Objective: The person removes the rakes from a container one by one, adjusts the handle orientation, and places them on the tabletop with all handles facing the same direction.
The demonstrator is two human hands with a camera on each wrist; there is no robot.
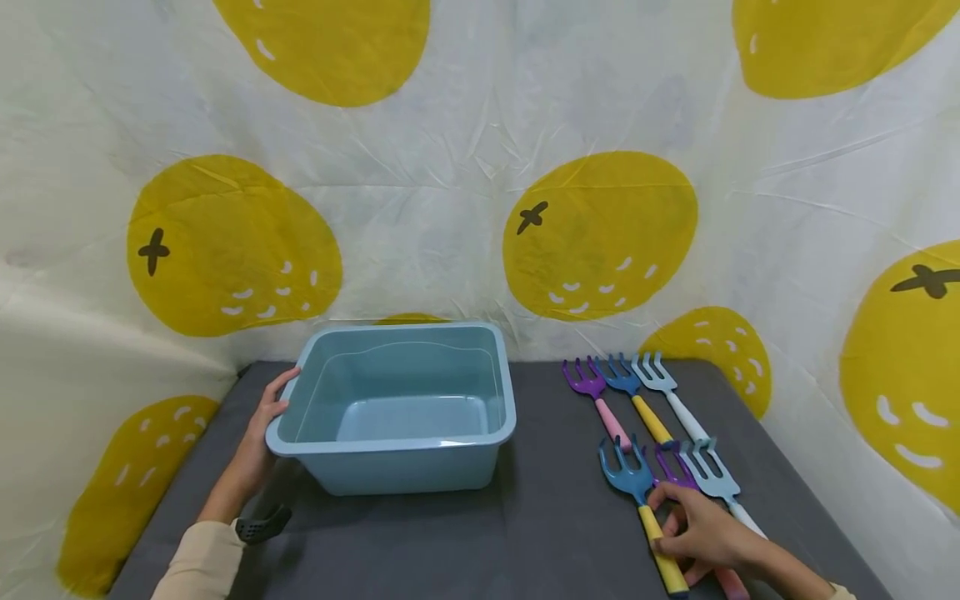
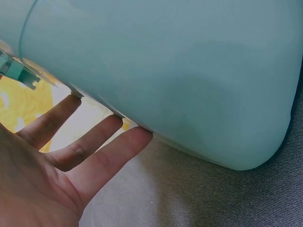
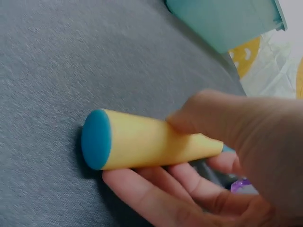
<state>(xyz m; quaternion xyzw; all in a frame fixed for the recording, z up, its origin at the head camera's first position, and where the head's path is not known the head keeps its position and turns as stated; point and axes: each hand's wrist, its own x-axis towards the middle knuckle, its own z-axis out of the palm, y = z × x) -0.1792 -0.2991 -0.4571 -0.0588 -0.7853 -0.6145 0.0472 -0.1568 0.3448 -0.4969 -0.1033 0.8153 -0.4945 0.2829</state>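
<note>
My left hand (image 1: 262, 425) is at the left rim of a light blue plastic basin (image 1: 397, 471). In the left wrist view, nearly straight fingers (image 2: 106, 158) touch the basin's outer side with their tips. On the right, my right hand (image 1: 701, 529) grips the yellow handle of a blue garden hand fork (image 1: 626, 479), thumb on one side and fingers on the other. The right wrist view shows the blue butt of this yellow handle (image 3: 147, 142) close over the dark cloth. Under the hand lies a purple fork with a pink handle (image 1: 729, 583), partly hidden.
A white fork (image 1: 712, 479) lies right of my right hand. Behind are a purple fork (image 1: 588, 383), another blue fork (image 1: 624, 379) and another white one (image 1: 660, 379), side by side. The dark table (image 1: 555, 517) backs onto a curtain (image 1: 420, 250) with yellow fruit prints.
</note>
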